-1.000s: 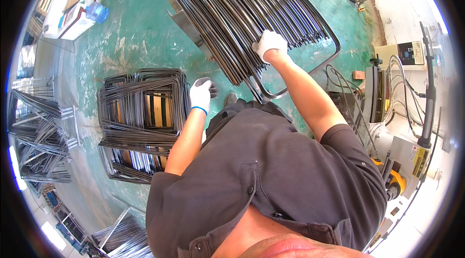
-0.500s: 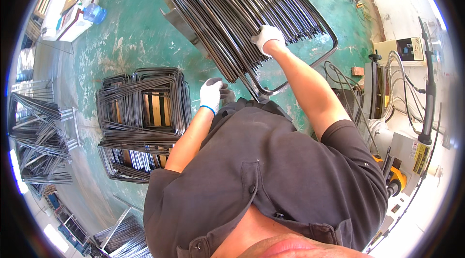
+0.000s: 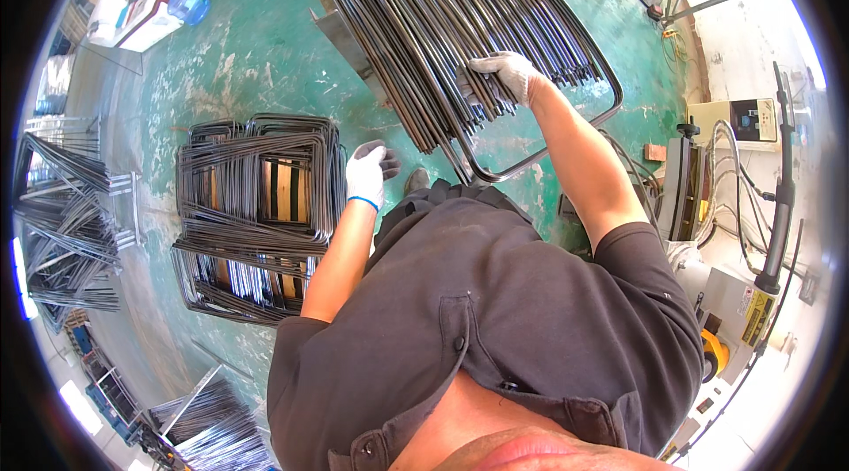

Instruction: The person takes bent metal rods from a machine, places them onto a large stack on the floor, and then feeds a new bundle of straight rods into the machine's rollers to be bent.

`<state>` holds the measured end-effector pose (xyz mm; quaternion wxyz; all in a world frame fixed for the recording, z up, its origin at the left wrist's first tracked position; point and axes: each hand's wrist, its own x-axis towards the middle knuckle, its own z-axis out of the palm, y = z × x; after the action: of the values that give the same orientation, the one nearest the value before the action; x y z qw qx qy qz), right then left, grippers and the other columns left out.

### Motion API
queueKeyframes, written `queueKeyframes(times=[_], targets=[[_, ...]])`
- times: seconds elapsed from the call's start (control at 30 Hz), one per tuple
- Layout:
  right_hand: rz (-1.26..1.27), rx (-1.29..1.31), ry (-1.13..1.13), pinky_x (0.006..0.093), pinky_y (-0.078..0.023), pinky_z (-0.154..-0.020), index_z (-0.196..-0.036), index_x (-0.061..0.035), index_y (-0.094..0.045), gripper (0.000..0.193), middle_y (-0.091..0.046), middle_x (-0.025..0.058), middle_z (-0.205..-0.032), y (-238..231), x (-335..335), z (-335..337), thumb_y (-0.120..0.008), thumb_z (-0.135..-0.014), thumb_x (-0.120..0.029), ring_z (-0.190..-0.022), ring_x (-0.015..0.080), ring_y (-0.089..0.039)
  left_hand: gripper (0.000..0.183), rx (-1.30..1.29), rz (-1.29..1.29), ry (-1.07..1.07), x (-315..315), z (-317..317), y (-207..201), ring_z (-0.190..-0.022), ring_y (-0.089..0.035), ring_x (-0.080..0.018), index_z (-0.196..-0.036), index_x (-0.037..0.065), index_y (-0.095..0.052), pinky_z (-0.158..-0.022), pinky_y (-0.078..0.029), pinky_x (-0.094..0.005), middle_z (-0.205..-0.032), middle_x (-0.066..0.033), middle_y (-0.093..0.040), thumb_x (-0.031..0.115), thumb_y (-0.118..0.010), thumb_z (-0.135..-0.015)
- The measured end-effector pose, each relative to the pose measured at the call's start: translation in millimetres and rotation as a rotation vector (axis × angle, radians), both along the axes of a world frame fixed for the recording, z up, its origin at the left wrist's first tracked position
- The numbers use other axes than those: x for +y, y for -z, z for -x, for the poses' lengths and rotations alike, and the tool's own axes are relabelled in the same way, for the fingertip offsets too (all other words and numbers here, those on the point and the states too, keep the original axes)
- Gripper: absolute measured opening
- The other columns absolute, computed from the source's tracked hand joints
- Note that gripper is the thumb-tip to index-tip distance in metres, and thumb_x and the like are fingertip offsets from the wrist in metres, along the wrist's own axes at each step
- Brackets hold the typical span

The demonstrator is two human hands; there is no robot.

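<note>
A big bundle of long dark steel rods (image 3: 433,20) lies slanted across a metal stand ahead of me. My right hand (image 3: 500,77), in a white glove, is closed over several rod ends near the bundle's lower right edge. A bent rod loop (image 3: 566,130) curves out below that hand. My left hand (image 3: 367,172), also gloved, hangs free with fingers apart between the bundle and a stack of bent rectangular rod frames (image 3: 256,206) on a wooden pallet to my left.
More rod frames (image 3: 62,223) stand at the far left and others (image 3: 212,427) at the lower left. A machine with cables and a yellow part (image 3: 734,294) stands at the right. A blue water bottle (image 3: 187,4) sits by a table at upper left. The floor is green.
My left hand has dropped slightly, staying empty beside the stack. My right hand keeps its hold on the rod ends, and my view has shifted a little.
</note>
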<state>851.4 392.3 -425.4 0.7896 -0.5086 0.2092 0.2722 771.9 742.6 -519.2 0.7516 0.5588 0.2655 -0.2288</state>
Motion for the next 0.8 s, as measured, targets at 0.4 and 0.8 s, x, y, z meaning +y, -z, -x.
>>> queueKeyframes(times=[0.4,0.8], targets=[[1.001,0.031,-0.268,0.0433,-0.05,-0.065,-0.058,-0.0042,-0.057,0.073,-0.054,0.0102,-0.05,-97.2,26.3,109.6,-0.051,-0.101,-0.063,-0.046,0.0235,-0.055,0.026,-0.116,0.312,0.257,-65.6,-54.7,-72.5,-0.079,-0.072,-0.0281,-0.12,0.002,-0.063,-0.071,-0.06,-0.0416,-0.096,-0.0151,-0.072,0.021,-0.062,-0.102],[1.412,0.797,0.002,0.0451,-0.056,-0.082,-0.098,-0.0045,-0.072,0.029,-0.073,0.0202,-0.097,-105.8,75.0,618.7,-0.08,-0.087,-0.03,-0.09,0.0365,-0.072,0.033,0.169,0.787,0.456,-179.6,-145.2,-78.6,-0.099,-0.062,-0.0362,-0.099,0.0,-0.061,-0.1,-0.048,-0.0527,-0.1,-0.0198,-0.065,0.031,-0.052,-0.107]])
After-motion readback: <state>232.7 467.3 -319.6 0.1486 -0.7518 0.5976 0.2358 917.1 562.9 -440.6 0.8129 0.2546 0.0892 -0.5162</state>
